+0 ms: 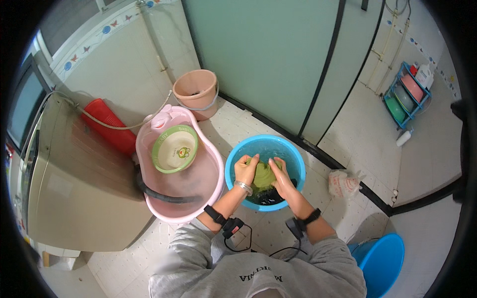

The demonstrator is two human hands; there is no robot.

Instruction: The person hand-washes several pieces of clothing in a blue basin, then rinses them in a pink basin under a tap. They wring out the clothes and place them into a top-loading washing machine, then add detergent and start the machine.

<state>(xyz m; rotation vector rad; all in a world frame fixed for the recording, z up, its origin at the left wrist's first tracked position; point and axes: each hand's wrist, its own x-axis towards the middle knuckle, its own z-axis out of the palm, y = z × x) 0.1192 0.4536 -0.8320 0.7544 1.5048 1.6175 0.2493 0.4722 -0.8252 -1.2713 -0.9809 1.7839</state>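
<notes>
A wet green cloth (pixel 264 176) is bunched between my two hands over a round blue basin (pixel 265 140) on the floor. My left hand (pixel 245 172) grips its left side, thumb on top, with a silvery bracelet (pixel 244 187) at the wrist. Against the cloth's right side, my right hand (pixel 282 179) presses with the thumb near the top and the fingers partly hidden. Dark wet fabric (pixel 269 196) lies low in the basin, beneath the cloth and close to the rim on my side. Water shows around it.
To the left stands a pink baby bathtub (pixel 220 171) holding cloudy water, a green-rimmed bowl (pixel 175 149) and a grey hose (pixel 167 197). A peach bucket (pixel 195 89), beige appliance (pixel 89 178), red washboard-like item (pixel 108 123), plastic bag (pixel 343 183) and blue bucket (pixel 384 260) surround me. Glass panels (pixel 261 63) rise ahead.
</notes>
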